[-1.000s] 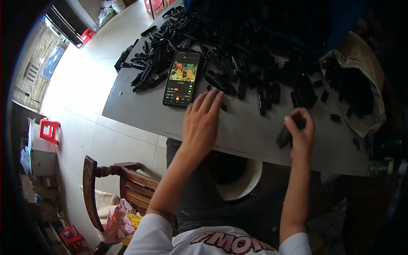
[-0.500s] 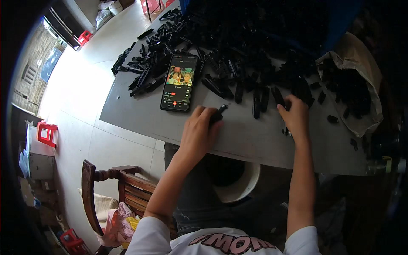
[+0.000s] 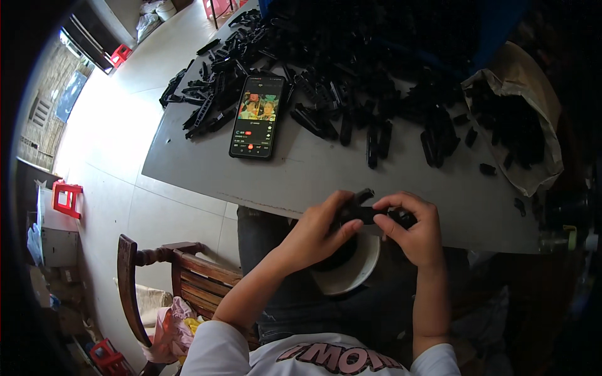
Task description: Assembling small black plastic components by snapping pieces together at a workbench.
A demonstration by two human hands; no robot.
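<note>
My left hand (image 3: pixel 320 229) is closed around a dark black plastic piece (image 3: pixel 362 215), whose narrow end sticks up past the fingers. Close by on its right, my right hand (image 3: pixel 415 227) grips another small black plastic piece (image 3: pixel 401 219) between thumb and fingers. The two hands almost meet at the table's near edge, and the exact shape of both pieces is hard to make out against the dark background. Partly hidden below the hands is a pale round tub (image 3: pixel 360 279) with a dark inside.
Long black plastic pieces (image 3: pixel 313 122) lie heaped across the far side of the grey table (image 3: pixel 213 175). A lit phone (image 3: pixel 257 116) rests left of them. An open paper bag (image 3: pixel 545 119) holding black pieces stands at right. A wooden chair (image 3: pixel 200 276) is at lower left.
My right hand has left the pieces on the table and come toward me with a black piece. My left hand has moved right and nearer, so both hands are now side by side.
</note>
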